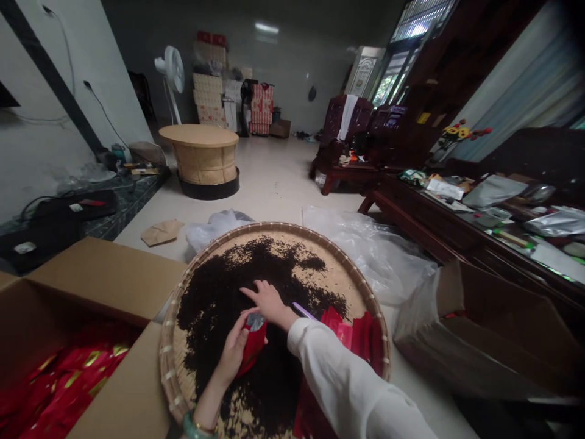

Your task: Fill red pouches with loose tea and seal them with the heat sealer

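Note:
My left hand (235, 342) grips a red pouch (254, 349) with a silvery inside, its mouth facing up. Just above that mouth is my right hand (269, 302), its fingers apart and the index finger stretched to the left; I see nothing held in it. Below both hands, dark dried leaves that look like tea (205, 292) cover much of a round woven bamboo tray (168, 360). A thin purple tool (304, 311) lies beside my right wrist, partly hidden by the sleeve. More flat red pouches (365, 335) rest on the tray's right side.
An open cardboard box (105, 274) at left holds many red packets (77, 378). Another open box (489, 335) stands at right. Clear plastic sheeting (365, 244) lies behind the tray. Farther off are a drum-shaped table (201, 152), a fan (173, 70) and a cluttered dark wooden table (439, 231).

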The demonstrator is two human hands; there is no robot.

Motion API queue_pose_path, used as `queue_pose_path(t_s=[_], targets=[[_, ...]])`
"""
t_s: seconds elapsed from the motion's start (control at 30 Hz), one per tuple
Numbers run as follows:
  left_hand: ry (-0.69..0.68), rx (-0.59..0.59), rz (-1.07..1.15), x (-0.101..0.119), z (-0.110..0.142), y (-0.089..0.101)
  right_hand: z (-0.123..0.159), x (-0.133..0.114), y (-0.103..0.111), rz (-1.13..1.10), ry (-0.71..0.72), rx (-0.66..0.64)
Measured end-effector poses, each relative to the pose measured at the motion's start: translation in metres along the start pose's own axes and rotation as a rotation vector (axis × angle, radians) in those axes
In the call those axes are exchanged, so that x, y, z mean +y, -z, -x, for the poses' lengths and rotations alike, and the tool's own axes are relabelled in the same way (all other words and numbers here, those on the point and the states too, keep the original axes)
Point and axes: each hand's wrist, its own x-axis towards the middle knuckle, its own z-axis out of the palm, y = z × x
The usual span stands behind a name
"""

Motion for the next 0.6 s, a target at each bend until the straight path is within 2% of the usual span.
queue_pose_path(t_s=[0.17, 0.23, 0.27, 0.4, 0.47, 0.6], targets=[[-0.043, 0.084, 0.042, -0.001, -0.001, -0.001, 0.004, 0.0, 0.0, -0.091, 0.014, 0.0], [-0.08, 0.124, 0.024, -0.002, -0.002, 0.0, 0.007, 0.004, 0.001, -0.17, -0.023, 0.035], [-0.103, 0.137, 0.007, -0.003, -0.003, 0.001, 0.008, 0.007, 0.001, -0.327, -0.085, 0.083], [-0.254, 0.268, -0.199, -0.007, -0.006, 0.005, 0.008, 0.015, -0.002, -1.279, -0.463, 0.331], [-0.328, 0.325, -0.361, -0.005, -0.006, 0.007, 0.008, 0.017, -0.005, -1.476, -0.551, 0.342], [-0.423, 0.277, -0.611, 0.003, -0.001, 0.007, 0.016, 0.019, -0.006, -1.702, -0.597, 0.299]])
